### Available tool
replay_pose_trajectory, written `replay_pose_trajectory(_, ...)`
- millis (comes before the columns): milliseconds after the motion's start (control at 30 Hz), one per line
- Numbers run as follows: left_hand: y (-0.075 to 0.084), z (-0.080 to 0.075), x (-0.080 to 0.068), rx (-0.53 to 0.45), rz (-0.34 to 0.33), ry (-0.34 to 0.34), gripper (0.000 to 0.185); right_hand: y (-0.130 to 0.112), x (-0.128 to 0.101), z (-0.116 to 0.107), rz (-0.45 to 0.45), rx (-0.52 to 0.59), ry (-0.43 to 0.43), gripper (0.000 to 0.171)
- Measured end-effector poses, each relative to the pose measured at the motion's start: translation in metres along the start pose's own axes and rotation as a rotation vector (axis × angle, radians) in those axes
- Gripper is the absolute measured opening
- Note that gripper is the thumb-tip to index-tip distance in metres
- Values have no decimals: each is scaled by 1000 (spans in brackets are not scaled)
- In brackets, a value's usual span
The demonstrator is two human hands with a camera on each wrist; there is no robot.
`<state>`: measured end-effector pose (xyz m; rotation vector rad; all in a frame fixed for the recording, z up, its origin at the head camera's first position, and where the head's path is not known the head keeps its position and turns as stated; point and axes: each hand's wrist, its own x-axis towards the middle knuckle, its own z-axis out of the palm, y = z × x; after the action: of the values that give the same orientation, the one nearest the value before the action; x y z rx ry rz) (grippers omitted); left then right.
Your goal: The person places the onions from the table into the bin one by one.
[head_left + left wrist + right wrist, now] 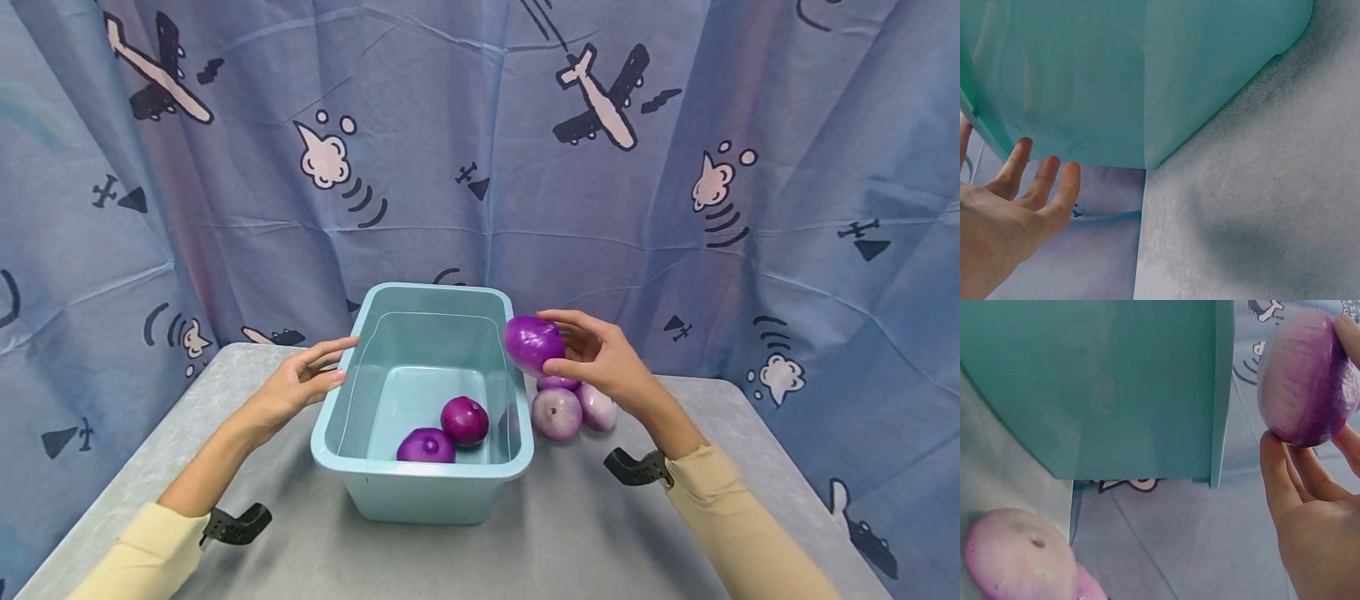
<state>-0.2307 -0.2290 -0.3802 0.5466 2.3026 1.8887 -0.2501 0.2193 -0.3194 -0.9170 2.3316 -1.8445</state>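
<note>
The right hand (607,362) pinches a purple onion (533,343) between thumb and curled fingers, in the air just over the right rim of the teal tub (420,479) near its far right corner. The onion's long axis lies roughly level, one end pointing into the tub. The left hand (300,385) lies open, fingers straight against the tub's left wall. Two onions (450,432) rest inside by the near wall; three more (572,407) sit on the table (570,533) beside the right wall.

A staged recording booth: an airplane-print curtain (480,167) encloses a grey table (570,533).
</note>
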Motion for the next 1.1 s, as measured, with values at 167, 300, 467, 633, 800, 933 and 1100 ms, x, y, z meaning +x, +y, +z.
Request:
replay_pose_trajectory(167,-1,0,0,1,7,-1,55,-9,7,7,-5,13,-49,62)
replay_pose_trajectory(300,-1,-1,0,-5,12,-3,54,-14,12,14,0,-4,-97,62)
replay_pose_trajectory(467,-2,-1,0,-11,12,-3,54,-17,18,22,-7,-24,-150,62)
replay_pose_trajectory(633,-2,-1,-1,-11,12,-6,54,-19,23,30,-29,-29,-188,64)
replay_pose_trajectory(800,-1,0,-1,-19,15,-8,54,-19,25,32,-45,-20,-201,64)
replay_pose_trajectory(933,-1,1,-1,-30,15,-8,53,-18,23,30,-66,21,-211,61)
replay_pose_trajectory(1100,0,2,-1,-35,13,-5,54,-18,17,21,-73,47,-187,55)
